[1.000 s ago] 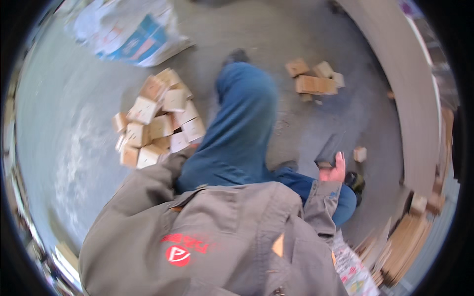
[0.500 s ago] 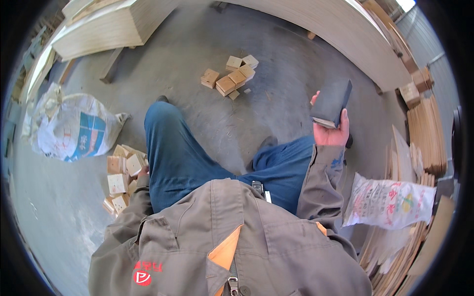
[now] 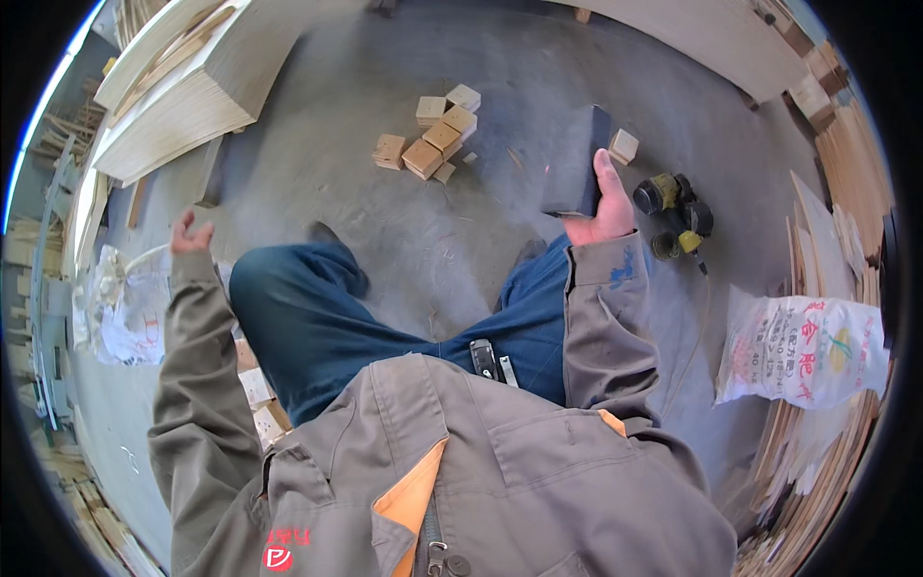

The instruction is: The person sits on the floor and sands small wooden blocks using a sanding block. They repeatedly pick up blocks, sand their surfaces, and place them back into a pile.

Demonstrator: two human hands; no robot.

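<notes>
My right hand [image 3: 604, 200] is wrapped round a dark rectangular block [image 3: 575, 163], held upright above the floor past my right knee. Its thumb lies along the block's right side; the other fingers are mostly hidden. My left hand [image 3: 190, 234] is raised beyond my left knee with its fingers apart and nothing in it. It is nearest to a white sack [image 3: 130, 308]. Partly covered by my left sleeve and leg, several pale wooden blocks [image 3: 258, 387] sit beside me. Farther ahead, a cluster of wooden blocks [image 3: 442, 135] rests on the floor, some of them stacked.
A black and yellow-green power tool [image 3: 675, 213] with a thin hose lies to the right of my right hand. One small block [image 3: 624, 146] is beyond it. A filled white sack [image 3: 808, 351] rests on stacked boards [image 3: 769, 500] at right. Sheet stacks [image 3: 183, 115] stand at far left.
My left hand has come up from the blocks beside my left leg and moved forward, open. My right hand has shifted left and forward with the dark block, now turned more upright. The view has swung right.
</notes>
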